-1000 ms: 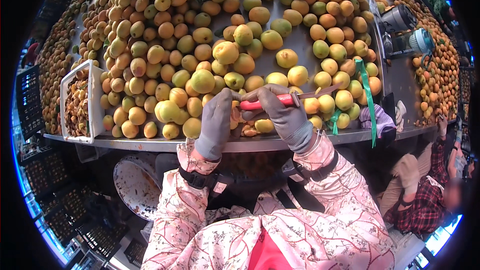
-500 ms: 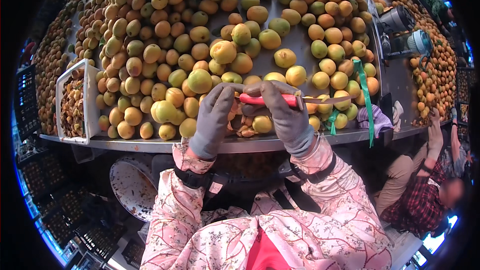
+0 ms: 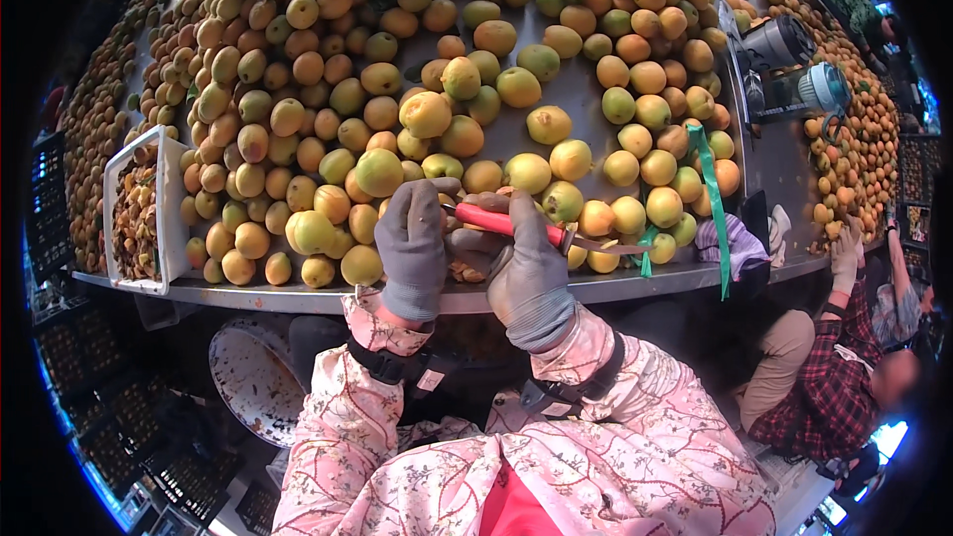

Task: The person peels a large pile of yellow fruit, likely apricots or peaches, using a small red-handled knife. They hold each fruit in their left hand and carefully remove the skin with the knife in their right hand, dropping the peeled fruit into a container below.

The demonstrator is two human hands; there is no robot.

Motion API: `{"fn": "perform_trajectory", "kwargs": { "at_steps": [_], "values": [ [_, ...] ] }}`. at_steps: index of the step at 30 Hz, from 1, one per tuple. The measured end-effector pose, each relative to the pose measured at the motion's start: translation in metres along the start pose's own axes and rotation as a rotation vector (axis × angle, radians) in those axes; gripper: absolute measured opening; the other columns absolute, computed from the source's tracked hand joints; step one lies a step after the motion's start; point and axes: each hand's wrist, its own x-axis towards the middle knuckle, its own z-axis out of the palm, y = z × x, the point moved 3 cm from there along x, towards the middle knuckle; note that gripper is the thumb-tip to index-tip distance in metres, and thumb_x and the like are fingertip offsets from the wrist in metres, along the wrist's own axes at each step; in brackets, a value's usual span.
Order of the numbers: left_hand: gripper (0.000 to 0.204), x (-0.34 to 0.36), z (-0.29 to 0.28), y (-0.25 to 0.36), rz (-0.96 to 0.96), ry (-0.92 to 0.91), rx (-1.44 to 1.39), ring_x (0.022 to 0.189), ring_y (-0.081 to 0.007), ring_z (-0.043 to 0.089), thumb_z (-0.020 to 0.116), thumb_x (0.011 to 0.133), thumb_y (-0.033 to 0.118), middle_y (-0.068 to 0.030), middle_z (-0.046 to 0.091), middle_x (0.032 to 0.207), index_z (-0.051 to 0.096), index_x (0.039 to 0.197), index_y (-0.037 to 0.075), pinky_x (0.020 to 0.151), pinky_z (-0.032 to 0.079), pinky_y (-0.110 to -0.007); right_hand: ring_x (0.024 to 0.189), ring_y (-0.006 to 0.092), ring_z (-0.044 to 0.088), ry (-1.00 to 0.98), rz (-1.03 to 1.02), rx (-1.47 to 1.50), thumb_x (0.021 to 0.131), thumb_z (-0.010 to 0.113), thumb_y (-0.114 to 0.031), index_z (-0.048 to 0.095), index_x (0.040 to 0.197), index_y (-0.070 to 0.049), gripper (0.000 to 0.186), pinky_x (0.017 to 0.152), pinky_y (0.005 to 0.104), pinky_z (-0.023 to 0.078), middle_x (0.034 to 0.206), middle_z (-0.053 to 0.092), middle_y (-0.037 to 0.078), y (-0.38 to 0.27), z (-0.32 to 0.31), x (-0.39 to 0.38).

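My right hand (image 3: 531,268), in a grey glove, is closed on the red handle (image 3: 496,219) of a knife; its blade (image 3: 620,248) points right over the fruit. My left hand (image 3: 414,243), also gloved, has curled fingers just left of the handle's end; what they hold, if anything, is hidden. Yellow, orange and green round fruit (image 3: 379,172) covers much of the metal table (image 3: 258,295). Some brownish pieces (image 3: 467,274) show below and between my hands at the front edge.
A white bin (image 3: 174,223) of scraps stands left. Green straps (image 3: 711,199), striped cloth (image 3: 731,243) and two containers (image 3: 806,91) are at the right. A white basin (image 3: 248,377) is below the table. A co-worker (image 3: 819,387) in plaid sits at lower right.
My right hand has moved left and down, and the knife now slopes down to the right. More fruit shows above the blade. The co-worker's hand has shifted.
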Motion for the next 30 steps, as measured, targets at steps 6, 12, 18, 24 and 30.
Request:
{"fn": "perform_trajectory", "kwargs": {
  "at_steps": [6,12,18,24,30],
  "values": [
    [0.029,-0.002,0.002,0.001,-0.032,0.007,-0.017,0.058,-0.0056,0.044,0.047,0.098,0.023,0.0014,0.052,0.064,0.067,0.094,0.003,0.052,0.038,-0.023,0.076,0.0219,0.067,0.033,0.004,0.038,0.094,0.051,-0.044,0.057,0.104,-0.002,0.043,0.071,0.0331,0.057,0.093,0.065,0.013,0.003,-0.002,-0.006],
    [0.03,-0.007,0.005,-0.001,0.06,0.057,-0.024,0.058,-0.0073,0.044,0.046,0.098,0.023,0.0005,0.05,0.064,0.066,0.093,0.001,0.053,0.039,-0.023,0.091,0.0264,0.065,0.018,-0.014,0.076,0.096,0.048,-0.038,0.057,0.108,-0.003,0.038,0.078,0.0407,0.057,0.106,0.063,0.015,-0.001,0.001,-0.009],
    [0.029,0.001,-0.001,0.005,0.476,-0.122,0.271,0.067,-0.0105,0.051,0.046,0.098,0.024,-0.0056,0.054,0.077,0.061,0.103,-0.001,0.06,0.045,-0.026,0.083,0.0187,0.067,-0.219,-0.297,-0.407,0.095,0.055,-0.025,0.058,0.103,0.001,0.028,0.073,0.0313,0.057,0.097,0.064,0.012,-0.021,-0.003,-0.003],
    [0.03,0.003,-0.018,0.016,0.492,-0.6,0.082,0.085,-0.0157,0.058,0.058,0.089,0.011,-0.0064,0.056,0.095,0.052,0.116,-0.001,0.081,0.049,-0.028,0.081,0.0133,0.065,-0.441,-0.273,-0.55,0.095,0.054,-0.014,0.059,0.11,0.002,0.023,0.074,0.0255,0.056,0.101,0.063,0.009,-0.04,-0.004,-0.002],
    [0.025,0.005,-0.012,0.003,0.31,-0.478,0.013,0.082,-0.0122,0.056,0.052,0.094,0.021,-0.0023,0.056,0.086,0.057,0.106,0.0,0.074,0.048,-0.027,0.081,0.0177,0.066,-0.507,-0.5,-0.666,0.098,0.047,-0.022,0.06,0.104,0.003,0.028,0.074,0.0295,0.056,0.098,0.066,0.013,-0.034,0.0,0.0]
  ]
}}
